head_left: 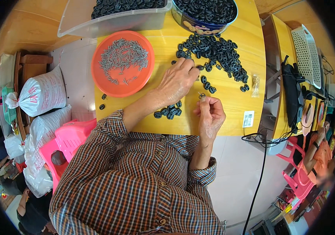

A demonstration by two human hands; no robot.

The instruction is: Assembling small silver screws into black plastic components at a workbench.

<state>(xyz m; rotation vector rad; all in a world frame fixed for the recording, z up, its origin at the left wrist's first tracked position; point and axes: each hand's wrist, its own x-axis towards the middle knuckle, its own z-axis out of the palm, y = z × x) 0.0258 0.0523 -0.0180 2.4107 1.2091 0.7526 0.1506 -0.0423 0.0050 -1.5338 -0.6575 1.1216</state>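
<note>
My left hand (178, 79) reaches over the table to the near left edge of a heap of black two-holed plastic pieces (214, 51). Its fingers are bent down and closed; whatever lies between their tips is hidden. Closer to me, my right hand (210, 114) pinches a small dark two-holed piece (202, 95) between thumb and finger. Several loose black pieces (208, 85) lie between the heap and that hand. Below my left wrist sits a small cluster of similar pieces (169, 111). An orange-red bowl (95, 64) holds many thin grey metal parts (124, 55), perhaps springs.
At the far edge, a clear plastic bin (136, 24) and a round blue tin (202, 29) hold more black pieces. A small clear packet (255, 86) and a white label (248, 119) lie toward the right. Pink chairs (71, 137) and white sacks (44, 92) stand left.
</note>
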